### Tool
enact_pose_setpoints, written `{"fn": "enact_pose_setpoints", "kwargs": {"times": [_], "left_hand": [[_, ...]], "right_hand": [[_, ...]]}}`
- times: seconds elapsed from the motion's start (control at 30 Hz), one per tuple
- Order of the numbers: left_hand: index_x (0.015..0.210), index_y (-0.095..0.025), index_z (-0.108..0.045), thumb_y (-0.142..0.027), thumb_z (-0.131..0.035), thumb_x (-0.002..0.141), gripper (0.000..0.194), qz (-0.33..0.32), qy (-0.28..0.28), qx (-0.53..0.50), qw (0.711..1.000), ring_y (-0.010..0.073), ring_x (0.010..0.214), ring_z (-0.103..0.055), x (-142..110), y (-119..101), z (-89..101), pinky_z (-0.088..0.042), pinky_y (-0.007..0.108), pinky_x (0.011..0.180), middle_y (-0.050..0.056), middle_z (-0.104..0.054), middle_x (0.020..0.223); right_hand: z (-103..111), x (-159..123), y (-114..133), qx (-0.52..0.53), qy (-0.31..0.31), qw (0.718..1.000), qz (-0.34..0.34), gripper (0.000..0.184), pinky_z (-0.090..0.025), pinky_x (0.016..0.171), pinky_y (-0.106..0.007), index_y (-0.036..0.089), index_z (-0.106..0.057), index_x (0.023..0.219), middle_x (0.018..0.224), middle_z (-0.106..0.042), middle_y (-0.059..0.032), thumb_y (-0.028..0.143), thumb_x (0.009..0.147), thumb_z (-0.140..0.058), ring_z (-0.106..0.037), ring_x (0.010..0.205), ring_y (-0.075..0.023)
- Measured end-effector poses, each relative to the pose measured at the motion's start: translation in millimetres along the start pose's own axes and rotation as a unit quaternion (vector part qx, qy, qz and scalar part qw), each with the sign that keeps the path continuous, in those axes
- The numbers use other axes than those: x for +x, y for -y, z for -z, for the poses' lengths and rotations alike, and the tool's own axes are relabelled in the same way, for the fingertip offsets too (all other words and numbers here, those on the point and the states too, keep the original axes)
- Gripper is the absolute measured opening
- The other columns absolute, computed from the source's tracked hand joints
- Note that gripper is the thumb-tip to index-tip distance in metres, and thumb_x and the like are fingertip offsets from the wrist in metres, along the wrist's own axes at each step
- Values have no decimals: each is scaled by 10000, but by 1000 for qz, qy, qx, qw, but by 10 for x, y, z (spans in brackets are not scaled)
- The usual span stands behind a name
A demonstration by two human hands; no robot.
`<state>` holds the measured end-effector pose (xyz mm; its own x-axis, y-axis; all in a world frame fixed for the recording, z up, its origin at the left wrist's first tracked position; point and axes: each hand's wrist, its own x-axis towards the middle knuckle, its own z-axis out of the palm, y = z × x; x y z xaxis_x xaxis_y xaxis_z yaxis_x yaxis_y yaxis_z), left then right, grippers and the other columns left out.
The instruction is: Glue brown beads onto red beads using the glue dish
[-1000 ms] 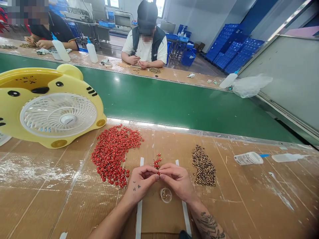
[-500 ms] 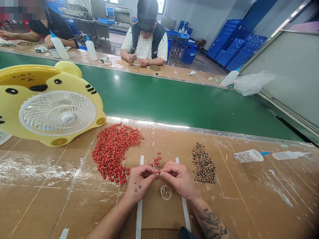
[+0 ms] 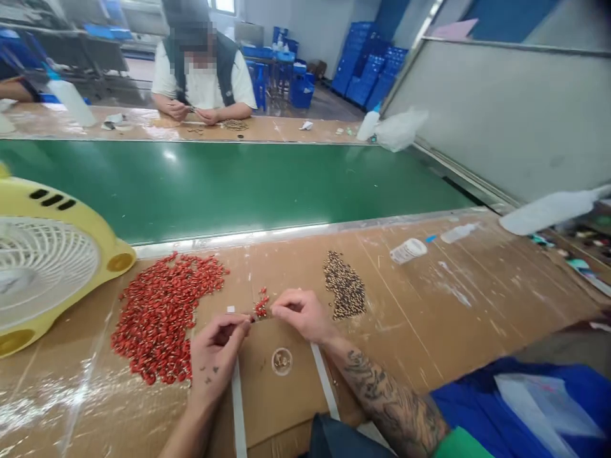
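At the far end of the cardboard pad (image 3: 281, 404), the left hand (image 3: 218, 350) holds a small red piece (image 3: 251, 319) between thumb and forefinger; those fingers are clamped on it, and little more than a dark edge shows past the tips. The right hand (image 3: 303, 315) is apart from it, just right of a small cluster of red pieces (image 3: 261, 305). Its thumb and forefinger tips lie close to each other; whether anything sits between them cannot be told.

Handling (judged): the piece is likely very light, hard and stiff, with a smooth coat that may slip or spin under pressure. A fingertip pinch across its sides seems best; a loose grip could drop it, a hard squeeze could shoot it out. Like pieces in the pile of red pieces (image 3: 162, 312) show metallic glints, possibly thin parts that could bend or scratch.

Pose: the left forearm enters from lower left, back of the hand toward the viewer, thumb and forefinger pointing up and right. The right forearm enters from lower right, fingers curled and pointing left. Whether either hand rests on the tabletop (image 3: 396, 324) is unclear. A clear round cup (image 3: 281, 360) stands on the pad, nearer the body than the fingertips.
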<state>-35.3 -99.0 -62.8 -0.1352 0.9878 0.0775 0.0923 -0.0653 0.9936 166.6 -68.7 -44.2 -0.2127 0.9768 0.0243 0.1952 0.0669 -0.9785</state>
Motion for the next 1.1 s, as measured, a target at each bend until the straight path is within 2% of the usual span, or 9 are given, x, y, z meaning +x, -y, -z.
{"fn": "enact_pose_setpoints", "kwargs": {"times": [0.3,0.4,0.47,0.57,0.67,0.77,0.93,1.03,1.1], "left_hand": [[786,-163,-691,-287,-772,724,161,39,-44,-19,998,146,647,-655,2,-29,-52,-558,246,648,23,-724,753],[807,-168,-694,-286,-739,763,133,9,11,47,999,146,596,-640,-72,-155,-30,-541,238,590,10,-699,684],[800,-181,-705,-265,-701,802,84,-41,120,115,985,148,588,-640,-174,-286,-71,-528,235,585,11,-696,668],[836,-207,-712,-214,-618,868,100,-137,315,190,920,146,623,-643,-384,-482,-268,-501,227,617,18,-705,704],[885,-210,-692,-182,-520,918,177,-202,421,227,854,153,636,-630,-587,-593,-518,-461,232,612,32,-684,706],[901,-203,-677,-151,-477,927,208,-213,448,247,833,164,666,-631,-726,-613,-617,-440,236,620,51,-683,736],[860,-203,-678,-105,-511,878,195,-205,476,243,820,164,684,-652,-916,-508,-403,-448,219,639,47,-696,718],[847,-208,-694,-139,-546,855,163,-223,472,249,816,163,639,-654,-973,-406,-276,-456,214,612,37,-694,671],[833,-227,-710,-184,-569,847,148,-224,424,254,840,162,609,-658,-943,-403,-180,-475,212,601,30,-698,651]], "right_hand": [[588,-68,33,169,-199,965,24,216,-499,666,-287,176,-700,778,720,-657,-30,382,823,-650,-583,662,-147],[739,-245,9,185,-218,958,7,237,-499,638,-288,183,-689,822,713,-643,-26,416,826,-643,-577,647,-147],[842,-445,-32,170,-216,962,1,231,-491,617,-282,181,-692,836,702,-642,-22,408,824,-652,-575,637,-148],[980,-844,-84,74,-196,978,-15,195,-481,624,-277,178,-711,852,713,-667,-25,360,849,-641,-591,657,-156],[1004,-1249,-68,-76,-103,991,-49,120,-477,671,-276,189,-739,847,805,-706,-39,276,841,-656,-625,739,-175],[843,-1513,-27,-183,-5,982,-50,85,-464,652,-264,208,-750,857,774,-688,-25,217,806,-683,-617,703,-170],[535,-1678,-79,-289,12,957,-24,125,-472,739,-298,235,-747,878,833,-674,-54,187,821,-646,-625,828,-221],[585,-1772,-190,-312,19,950,-19,206,-471,711,-297,259,-755,823,806,-669,-63,206,885,-566,-630,802,-221],[667,-1826,-229,-322,9,946,-20,233,-470,701,-294,262,-754,808,797,-671,-66,211,899,-545,-633,781,-215]]}}
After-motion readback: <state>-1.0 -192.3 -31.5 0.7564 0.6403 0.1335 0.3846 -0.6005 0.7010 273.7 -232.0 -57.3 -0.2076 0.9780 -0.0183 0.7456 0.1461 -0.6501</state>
